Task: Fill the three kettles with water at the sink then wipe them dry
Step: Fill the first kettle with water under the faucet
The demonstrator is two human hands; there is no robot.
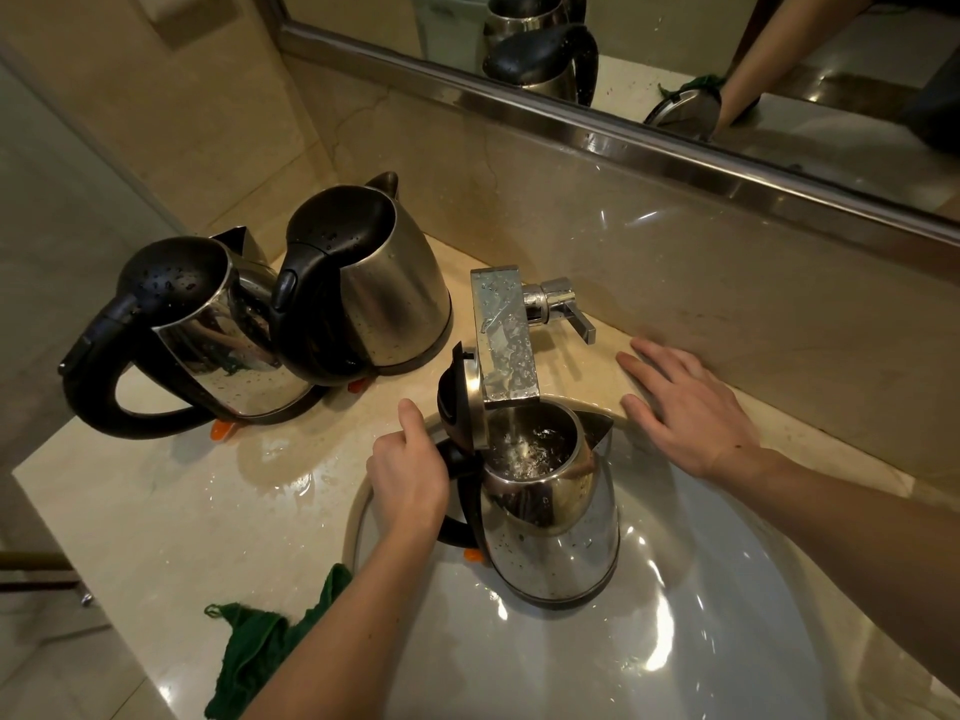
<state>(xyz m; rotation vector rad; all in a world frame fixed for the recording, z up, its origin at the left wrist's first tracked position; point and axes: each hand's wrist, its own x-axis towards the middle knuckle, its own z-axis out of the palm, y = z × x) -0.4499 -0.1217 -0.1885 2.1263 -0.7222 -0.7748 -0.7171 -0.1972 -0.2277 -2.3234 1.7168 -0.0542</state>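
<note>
A steel kettle (556,517) with its lid flipped open stands in the white sink (675,641) under the square chrome tap (504,337). Water runs from the spout into the kettle. My left hand (410,470) grips its black handle, thumb up. My right hand (685,407) rests flat on the counter by the backsplash, just right of the tap lever (569,311). Two more steel kettles with shut black lids stand on the counter at the left, one nearer (208,335) and one behind (374,283), both beaded with drops.
A dark green cloth (254,652) lies crumpled on the counter's front edge, left of my left arm. The beige stone counter (182,501) is wet in patches. A mirror (727,70) runs along the back wall above the backsplash.
</note>
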